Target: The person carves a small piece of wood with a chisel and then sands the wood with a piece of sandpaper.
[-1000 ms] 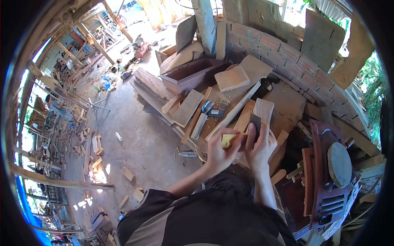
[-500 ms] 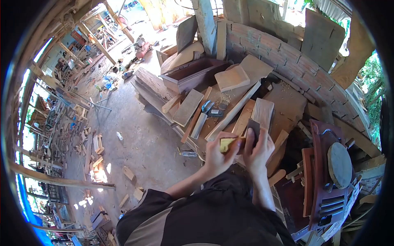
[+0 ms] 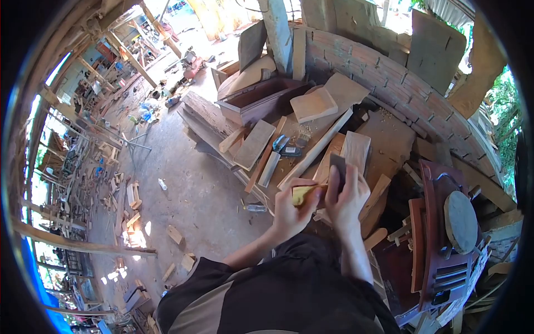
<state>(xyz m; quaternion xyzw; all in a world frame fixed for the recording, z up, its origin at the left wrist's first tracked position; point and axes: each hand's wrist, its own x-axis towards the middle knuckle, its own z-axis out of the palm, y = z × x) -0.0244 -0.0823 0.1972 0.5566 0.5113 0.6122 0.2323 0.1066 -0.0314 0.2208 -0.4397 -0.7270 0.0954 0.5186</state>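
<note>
My left hand (image 3: 290, 210) is closed around a small wooden piece (image 3: 301, 194) with a yellowish face. In my right hand (image 3: 349, 199) is a thin dark flat piece that looks like sandpaper (image 3: 337, 162), pinched under the thumb with its end sticking up past the fingers. The two hands are close together in front of my body, and the dark piece is right beside the far end of the wooden piece. Whether they touch is hidden by my fingers.
Beyond my hands, a cluttered workbench (image 3: 300, 158) holds planks, a wooden block (image 3: 313, 106), a dark wooden drawer box (image 3: 264, 100) and a blue-and-black object (image 3: 289, 151). Dark red furniture with a round wooden disc (image 3: 460, 222) stands at right. Offcuts (image 3: 175, 235) lie on the floor.
Both hands have shifted slightly. The dark flat piece has moved a little left and upward and stands at a changed tilt. Both grips stay closed.
</note>
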